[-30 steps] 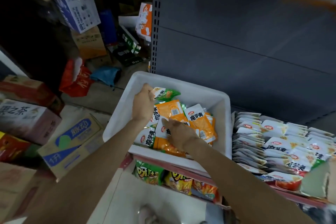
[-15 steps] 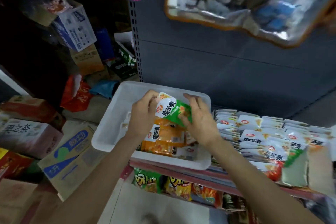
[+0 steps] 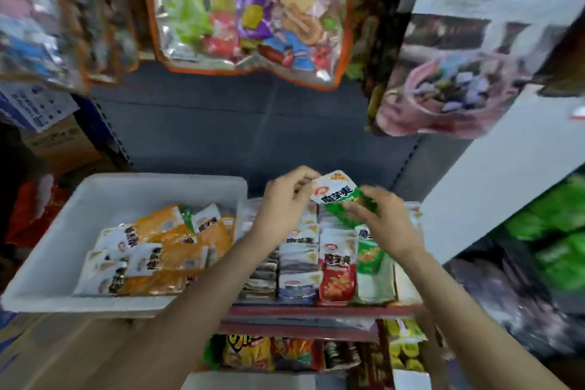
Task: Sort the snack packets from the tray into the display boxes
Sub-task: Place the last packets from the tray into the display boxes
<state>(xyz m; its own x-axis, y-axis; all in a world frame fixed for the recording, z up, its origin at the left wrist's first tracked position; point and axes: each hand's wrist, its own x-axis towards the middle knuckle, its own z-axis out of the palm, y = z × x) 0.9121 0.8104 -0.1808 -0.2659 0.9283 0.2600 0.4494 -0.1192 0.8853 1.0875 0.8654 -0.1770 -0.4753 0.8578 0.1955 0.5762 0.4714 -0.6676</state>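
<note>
Taking the white tray [image 3: 57, 250] as our landmark, we see it sitting on the left end of the shelf, its floor covered with orange-and-white snack packets [image 3: 158, 250] lying flat and overlapping. To the left of the tray there is a blurred red bag [image 3: 28, 209], and below the tray's near rim a brown cardboard carton [image 3: 47, 355].

Just right of the tray stand the display boxes [image 3: 316, 263], with rows of upright packets: pale ones nearest the tray, then a red-fronted row [image 3: 336, 282], then a green-fronted row [image 3: 368, 255] furthest from it.

Above those boxes, to the right of the tray's far corner, our left hand [image 3: 285, 199] pinches the white top edge of a green snack packet [image 3: 342, 199], fingers curled round it. Our right hand [image 3: 383, 218], further right from the tray, grips the green lower part of the same packet, fingers bent over its front. The packet is held in the air, tilted, clear of the rows beneath.

Below the tray's level, a lower shelf holds yellow and orange crisp bags [image 3: 253, 351]. Well above the tray hang large clear bags of assorted sweets [image 3: 247, 9] against the grey back panel [image 3: 221, 136].
</note>
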